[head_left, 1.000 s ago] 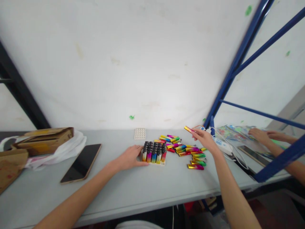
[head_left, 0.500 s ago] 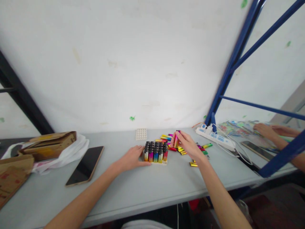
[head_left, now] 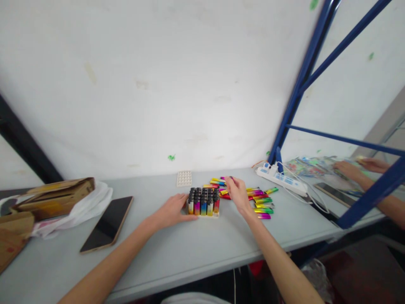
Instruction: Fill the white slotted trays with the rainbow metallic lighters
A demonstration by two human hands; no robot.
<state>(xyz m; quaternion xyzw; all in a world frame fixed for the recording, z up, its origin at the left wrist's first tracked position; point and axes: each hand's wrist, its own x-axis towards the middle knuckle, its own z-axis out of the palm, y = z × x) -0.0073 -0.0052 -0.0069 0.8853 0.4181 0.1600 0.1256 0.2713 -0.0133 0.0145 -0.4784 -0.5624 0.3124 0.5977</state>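
On the grey table (head_left: pixel 202 249), near its middle, stands a pale tray of lighters (head_left: pixel 203 202), the lighters upright in close rows with black tops and rainbow bodies. The left hand (head_left: pixel 172 209) rests flat against the tray's left side, fingers stretched forward and held together, the thumb along the near edge. The right hand (head_left: pixel 238 195) hovers just right of the tray, over the near edge of a heap of loose lighters (head_left: pixel 257 200); its fingers curl inward and something small and dark shows at the fingertips, but whether they pinch a lighter cannot be told from this view. The loose lighters lie flat, scattered between the tray and a white power strip (head_left: pixel 280 178) with its cables. Behind the tray lies a small empty white tray (head_left: pixel 184 178) with rows of holes. Well to the left lie a dark smartphone (head_left: pixel 107 223), face up, and a torn cardboard box (head_left: pixel 52 198) on a white plastic bag (head_left: pixel 85 204). Beyond a blue metal frame (head_left: pixel 300 90) on the right, another person's hands (head_left: pixel 349 171) work over colourful packaging beside a second phone (head_left: pixel 333 193).
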